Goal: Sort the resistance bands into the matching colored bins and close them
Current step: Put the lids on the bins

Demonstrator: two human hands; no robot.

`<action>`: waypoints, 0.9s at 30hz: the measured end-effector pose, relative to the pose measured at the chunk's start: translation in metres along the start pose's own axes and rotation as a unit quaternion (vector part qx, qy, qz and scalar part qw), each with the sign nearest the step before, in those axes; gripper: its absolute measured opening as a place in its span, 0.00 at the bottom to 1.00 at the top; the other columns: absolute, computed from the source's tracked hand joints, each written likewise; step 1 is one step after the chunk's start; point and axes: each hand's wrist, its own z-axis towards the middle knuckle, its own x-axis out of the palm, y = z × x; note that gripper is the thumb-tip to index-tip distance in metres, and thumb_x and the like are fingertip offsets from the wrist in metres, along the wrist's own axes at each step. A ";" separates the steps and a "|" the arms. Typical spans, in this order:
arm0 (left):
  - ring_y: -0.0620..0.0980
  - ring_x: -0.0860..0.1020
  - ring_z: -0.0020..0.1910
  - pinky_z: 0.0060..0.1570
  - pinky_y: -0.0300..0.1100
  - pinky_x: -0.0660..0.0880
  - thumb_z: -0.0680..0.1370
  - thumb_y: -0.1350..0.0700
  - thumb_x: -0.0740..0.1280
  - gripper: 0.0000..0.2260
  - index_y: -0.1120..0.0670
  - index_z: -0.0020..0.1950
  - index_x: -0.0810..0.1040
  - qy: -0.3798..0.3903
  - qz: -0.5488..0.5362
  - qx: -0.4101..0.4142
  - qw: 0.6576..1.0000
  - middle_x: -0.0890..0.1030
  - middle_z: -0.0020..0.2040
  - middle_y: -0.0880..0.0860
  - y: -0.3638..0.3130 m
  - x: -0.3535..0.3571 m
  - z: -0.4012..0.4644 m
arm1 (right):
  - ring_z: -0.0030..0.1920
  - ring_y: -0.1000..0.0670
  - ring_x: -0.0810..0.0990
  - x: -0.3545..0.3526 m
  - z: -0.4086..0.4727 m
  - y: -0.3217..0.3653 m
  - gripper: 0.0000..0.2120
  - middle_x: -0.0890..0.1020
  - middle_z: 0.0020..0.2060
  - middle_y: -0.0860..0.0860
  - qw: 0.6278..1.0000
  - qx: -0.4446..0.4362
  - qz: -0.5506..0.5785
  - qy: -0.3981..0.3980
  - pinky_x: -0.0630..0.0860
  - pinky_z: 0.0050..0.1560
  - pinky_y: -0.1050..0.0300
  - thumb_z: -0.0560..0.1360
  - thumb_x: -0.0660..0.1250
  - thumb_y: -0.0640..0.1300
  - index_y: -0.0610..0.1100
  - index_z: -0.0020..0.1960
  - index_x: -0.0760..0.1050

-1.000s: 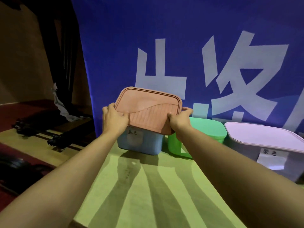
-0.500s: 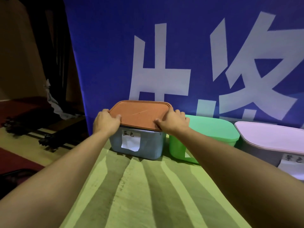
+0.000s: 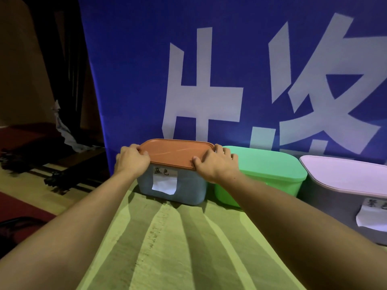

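An orange lid [image 3: 178, 152] lies flat on top of a blue-grey bin [image 3: 188, 189], which stands at the far edge of a green striped cloth [image 3: 178, 248] and carries a white paper label [image 3: 164, 181] with handwritten characters on its front. The left hand [image 3: 132, 161] is at the lid's left end, its fingers curled over the rim and its thumb on the top edge, so it grips that end of the lid. The right hand [image 3: 215, 164] is at the lid's right front corner, the thumb lying on the lid's front rim and the fingers bent over the right end, gripping it too. Both forearms reach forward from the near corners of the view. Just beside the blue-grey bin, on its right, stands a green bin [image 3: 230, 192] with a green lid [image 3: 268, 164] on it; the two bins look close to touching, but the right hand hides the gap. Further right stands a grey bin [image 3: 335, 208] under a pale purple lid [image 3: 343, 174], with its own paper label partly cut off by the frame edge. Behind all three hangs a blue banner [image 3: 129, 70] with large white characters. No resistance bands show; whatever the bins hold is hidden by their lids.
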 end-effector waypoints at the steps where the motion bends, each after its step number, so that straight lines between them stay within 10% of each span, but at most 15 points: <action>1: 0.62 0.72 0.69 0.68 0.58 0.72 0.78 0.51 0.65 0.21 0.51 0.72 0.74 -0.008 0.009 0.013 1.000 0.72 0.71 0.57 -0.003 -0.002 0.002 | 0.79 0.39 0.57 -0.002 0.002 0.000 0.34 0.61 0.80 0.45 1.000 -0.002 -0.001 0.006 0.53 0.77 0.35 0.80 0.50 0.70 0.47 0.72 0.72; 9: 0.60 0.71 0.69 0.67 0.58 0.71 0.81 0.48 0.65 0.18 0.51 0.69 0.76 -0.057 0.036 0.146 0.987 0.71 0.72 0.56 -0.052 -0.001 0.032 | 0.68 0.41 0.73 -0.016 0.034 0.011 0.29 0.76 0.67 0.44 0.996 -0.004 0.022 -0.086 0.65 0.72 0.40 0.83 0.49 0.64 0.44 0.69 0.73; 17: 0.58 0.63 0.78 0.74 0.62 0.62 0.82 0.32 0.53 0.32 0.49 0.79 0.66 0.115 0.175 0.141 0.968 0.63 0.81 0.54 -0.041 0.027 0.059 | 0.82 0.35 0.48 0.005 0.053 0.019 0.44 0.50 0.82 0.41 0.997 -0.005 0.020 0.070 0.49 0.80 0.37 0.76 0.44 0.78 0.51 0.82 0.55; 27: 0.56 0.52 0.83 0.78 0.64 0.50 0.81 0.28 0.44 0.34 0.43 0.83 0.54 0.183 0.259 0.127 0.940 0.51 0.85 0.51 -0.041 0.035 0.066 | 0.81 0.38 0.51 0.008 0.057 0.020 0.47 0.57 0.81 0.41 0.997 -0.015 0.006 0.080 0.48 0.79 0.35 0.73 0.44 0.80 0.51 0.81 0.58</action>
